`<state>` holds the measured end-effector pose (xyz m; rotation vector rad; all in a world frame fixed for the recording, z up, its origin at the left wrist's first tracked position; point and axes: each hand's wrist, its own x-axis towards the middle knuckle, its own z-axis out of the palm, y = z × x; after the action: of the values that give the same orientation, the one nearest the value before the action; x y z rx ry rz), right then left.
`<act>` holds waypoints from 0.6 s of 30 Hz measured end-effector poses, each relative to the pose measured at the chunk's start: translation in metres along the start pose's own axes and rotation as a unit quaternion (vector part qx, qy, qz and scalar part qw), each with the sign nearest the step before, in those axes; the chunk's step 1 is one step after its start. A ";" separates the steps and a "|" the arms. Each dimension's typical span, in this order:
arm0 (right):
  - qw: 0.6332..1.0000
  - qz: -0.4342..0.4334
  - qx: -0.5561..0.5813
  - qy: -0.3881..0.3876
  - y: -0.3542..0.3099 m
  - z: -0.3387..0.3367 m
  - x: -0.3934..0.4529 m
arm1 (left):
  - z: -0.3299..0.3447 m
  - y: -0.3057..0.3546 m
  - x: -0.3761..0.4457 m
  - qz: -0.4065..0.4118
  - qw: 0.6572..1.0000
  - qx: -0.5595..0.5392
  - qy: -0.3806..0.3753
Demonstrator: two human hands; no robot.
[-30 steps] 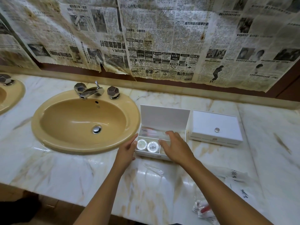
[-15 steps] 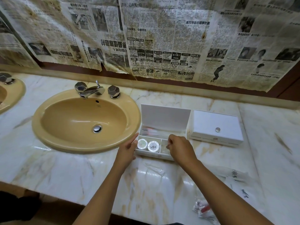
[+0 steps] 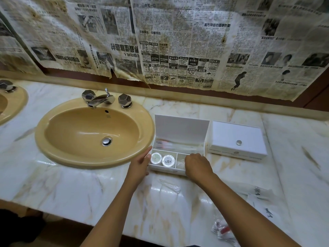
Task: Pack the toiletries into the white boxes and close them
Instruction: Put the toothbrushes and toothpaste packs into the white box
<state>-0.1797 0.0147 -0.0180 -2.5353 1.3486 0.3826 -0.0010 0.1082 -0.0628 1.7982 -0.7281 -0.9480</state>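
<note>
Right hand (image 3: 196,165) masking compartment (contents unclear)

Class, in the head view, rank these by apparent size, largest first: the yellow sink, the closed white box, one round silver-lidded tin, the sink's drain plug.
1. yellow sink
2. closed white box
3. round tin
4. drain plug; close to the tin, so that order is unsure.

The newspaper (image 3: 178,41) on the wall far beyond the hands carried Chinese headlines, among them "中國受益", and ad prices "RM298" and "RM208".
</note>
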 end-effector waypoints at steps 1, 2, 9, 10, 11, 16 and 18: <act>1.000 -0.004 -0.014 -0.006 0.000 0.000 0.000 | 0.000 0.000 0.000 0.002 1.000 -0.002 -0.002; 1.000 -0.004 -0.028 -0.015 0.000 0.000 0.001 | -0.001 0.000 0.000 0.003 1.000 -0.004 -0.004; 1.000 0.018 -0.009 0.020 -0.002 -0.011 -0.002 | 0.000 0.002 -0.001 0.000 1.000 -0.009 -0.004; 0.999 0.015 0.007 0.047 -0.003 -0.010 -0.002 | 0.000 0.001 -0.001 -0.001 1.000 -0.009 -0.003; 0.996 0.009 0.026 0.083 -0.005 -0.009 -0.003 | 0.000 0.001 -0.001 -0.001 1.000 -0.009 -0.003; 0.975 -0.105 0.152 0.125 -0.026 0.010 -0.016 | 0.000 0.001 0.000 -0.006 1.000 -0.012 -0.006; 0.982 -0.126 0.125 0.070 -0.033 0.026 -0.023 | 0.000 0.002 -0.001 -0.008 1.000 -0.016 -0.010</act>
<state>-0.1672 0.0590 -0.0312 -2.5126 1.0238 -0.0163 -0.0014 0.1084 -0.0604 1.7710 -0.7082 -0.9832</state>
